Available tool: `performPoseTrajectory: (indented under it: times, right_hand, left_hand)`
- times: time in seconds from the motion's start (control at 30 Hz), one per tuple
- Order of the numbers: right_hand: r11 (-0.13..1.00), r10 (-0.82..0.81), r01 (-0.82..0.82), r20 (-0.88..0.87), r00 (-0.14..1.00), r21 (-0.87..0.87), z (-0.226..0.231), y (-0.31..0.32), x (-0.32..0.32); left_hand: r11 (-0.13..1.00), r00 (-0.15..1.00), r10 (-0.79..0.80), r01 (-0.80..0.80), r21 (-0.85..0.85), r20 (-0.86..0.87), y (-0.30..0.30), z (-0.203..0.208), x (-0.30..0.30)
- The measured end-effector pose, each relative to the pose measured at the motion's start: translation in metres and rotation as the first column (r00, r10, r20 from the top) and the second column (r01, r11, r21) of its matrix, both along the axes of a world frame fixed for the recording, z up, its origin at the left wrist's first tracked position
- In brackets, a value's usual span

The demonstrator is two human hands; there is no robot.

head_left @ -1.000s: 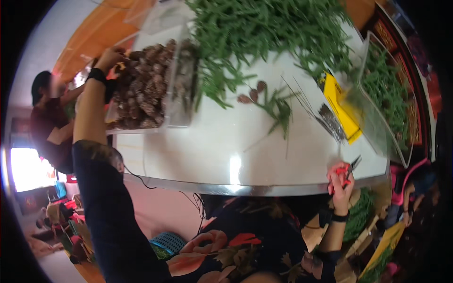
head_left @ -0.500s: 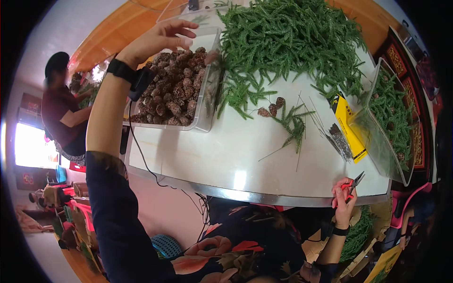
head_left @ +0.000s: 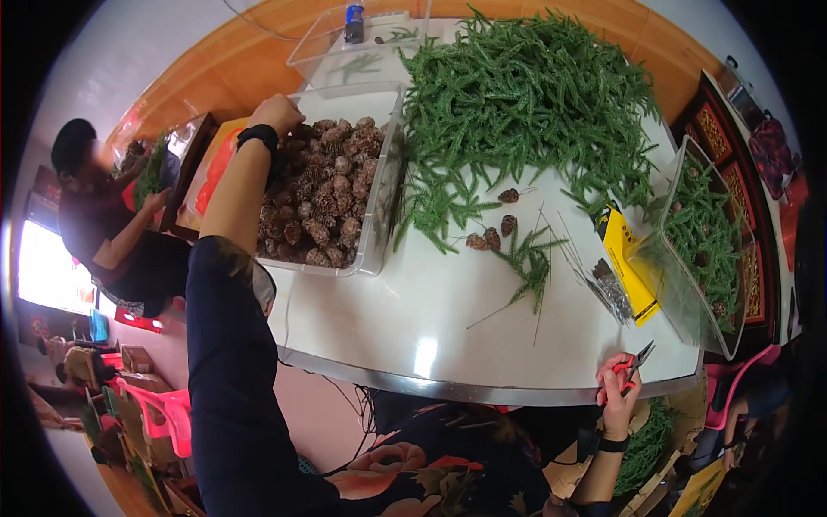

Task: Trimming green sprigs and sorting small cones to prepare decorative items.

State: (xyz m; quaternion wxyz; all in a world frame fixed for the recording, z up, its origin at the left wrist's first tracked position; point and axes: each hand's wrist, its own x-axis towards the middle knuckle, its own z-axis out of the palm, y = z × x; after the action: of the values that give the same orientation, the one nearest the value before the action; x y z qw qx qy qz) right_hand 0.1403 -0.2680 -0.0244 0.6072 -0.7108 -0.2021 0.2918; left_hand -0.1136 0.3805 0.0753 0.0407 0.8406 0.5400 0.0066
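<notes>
My left hand (head_left: pixel 277 114) reaches over the far left part of a clear plastic bin (head_left: pixel 372 250) full of brown pine cones (head_left: pixel 332 185). Its fingers point down at the cones, and their tips are hidden. By the table's front right edge, my right hand (head_left: pixel 618 381) is closed around red-handled needle-nose pliers (head_left: pixel 634 366), whose jaws point up and right. A single pine cone (head_left: pixel 509 196) lies on the white table (head_left: pixel 379 319). Three more cones (head_left: pixel 492 239) sit just in front of it, beside a green artificial sprig (head_left: pixel 525 263) with thin wire stems.
A big heap of green sprigs (head_left: pixel 525 95) covers the back. To the right lie a yellow packet (head_left: pixel 629 267), thin wires (head_left: pixel 610 289) and a tilted clear bin (head_left: pixel 724 323) of greenery. Another clear container (head_left: pixel 319 56) stands behind. One person (head_left: pixel 108 215) works at far left.
My left hand has lowered into the cone bin. A further cone now lies on the table near the sprig. The view has shifted slightly; my right hand still holds the pliers.
</notes>
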Motion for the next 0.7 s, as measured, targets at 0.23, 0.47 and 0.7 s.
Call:
performPoseTrajectory:
  times: [0.23, 0.47, 0.7]
  right_hand:
    - [1.0, 0.005, -0.005, -0.009, 1.0, -0.002, 0.0, 0.004, 0.002]
    - [1.0, 0.005, -0.005, -0.025, 1.0, 0.0, 0.002, 0.001, 0.004]
    - [1.0, 0.021, -0.02, -0.038, 0.999, 0.016, 0.003, 0.003, 0.004]
  left_hand:
    - [0.997, 0.991, -0.027, 0.018, 0.07, 0.132, -0.022, 0.044, -0.002]
    - [0.803, 0.742, -0.356, 0.554, -0.221, 0.568, -0.124, 0.108, 0.043]
    - [0.917, 0.907, -0.393, 0.398, -0.006, 0.149, -0.042, 0.065, -0.001]
